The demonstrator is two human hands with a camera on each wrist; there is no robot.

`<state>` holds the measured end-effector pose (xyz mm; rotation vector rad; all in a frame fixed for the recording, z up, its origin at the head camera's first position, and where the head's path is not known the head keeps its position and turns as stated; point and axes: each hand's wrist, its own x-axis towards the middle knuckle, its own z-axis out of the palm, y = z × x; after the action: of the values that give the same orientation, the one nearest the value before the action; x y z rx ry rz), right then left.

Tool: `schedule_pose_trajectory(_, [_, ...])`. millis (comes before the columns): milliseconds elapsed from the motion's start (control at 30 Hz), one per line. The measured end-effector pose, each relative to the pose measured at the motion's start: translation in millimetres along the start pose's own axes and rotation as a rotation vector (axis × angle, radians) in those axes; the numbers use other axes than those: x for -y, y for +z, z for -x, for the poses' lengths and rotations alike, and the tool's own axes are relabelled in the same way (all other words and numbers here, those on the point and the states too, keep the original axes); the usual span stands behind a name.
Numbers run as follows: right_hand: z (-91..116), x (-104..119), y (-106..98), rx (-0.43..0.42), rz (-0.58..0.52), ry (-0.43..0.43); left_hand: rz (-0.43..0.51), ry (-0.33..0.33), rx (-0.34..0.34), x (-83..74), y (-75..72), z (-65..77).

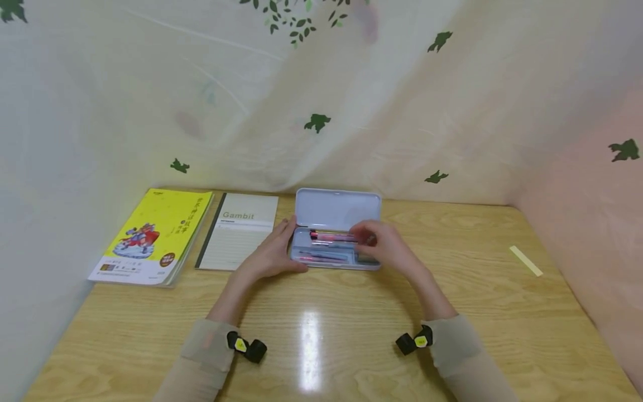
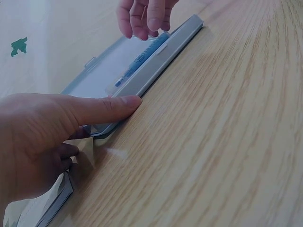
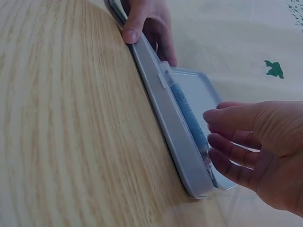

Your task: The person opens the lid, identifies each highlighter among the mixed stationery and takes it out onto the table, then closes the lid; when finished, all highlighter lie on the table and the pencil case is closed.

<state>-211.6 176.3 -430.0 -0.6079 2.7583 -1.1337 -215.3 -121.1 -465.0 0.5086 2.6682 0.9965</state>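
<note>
Head view is showing a pale pencil case (image 1: 341, 266) lying open near the far edge of the wooden table (image 1: 361, 340), its lid (image 1: 337, 208) leaning back. Inside, a pink pen (image 1: 334, 237) with a dark end is lying along the middle, while slim pens (image 1: 322, 258) are resting nearer the front; the right end is sitting partly hidden under the right hand (image 1: 385, 244). Left of the case, a Gambit notebook (image 1: 233, 237) is lying beside a yellow book (image 1: 161, 215). Both wrist views are revealing more plainly a blue pen (image 3: 188, 113) lying just inside the front wall. The left hand (image 1: 268, 254) is gripping the case's left end, its thumb pressing the front wall and its fingers lying against the end. The right hand is hovering half open, fingers loosely curved, and is holding nothing visible; whether its fingertips are touching a pen is not showing clearly.
</note>
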Motion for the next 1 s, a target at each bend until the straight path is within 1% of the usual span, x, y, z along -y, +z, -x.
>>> schedule_pose_trajectory(233, [-0.6, -3.7, 4.1, 0.022, 0.026, -0.020, 0.002, 0.005, 0.002, -0.1, 0.3, -0.3])
schedule_pose_trajectory(400, [-1.5, -5.1, 6.2, 0.033, 0.030, -0.014, -0.003, 0.002, 0.004, 0.2, 0.4, 0.1])
schedule_pose_trajectory(1000, [-2.1, -7.4, 10.0, 0.019, 0.112, -0.038, 0.005, -0.001, 0.006, -0.2, 0.2, 0.4])
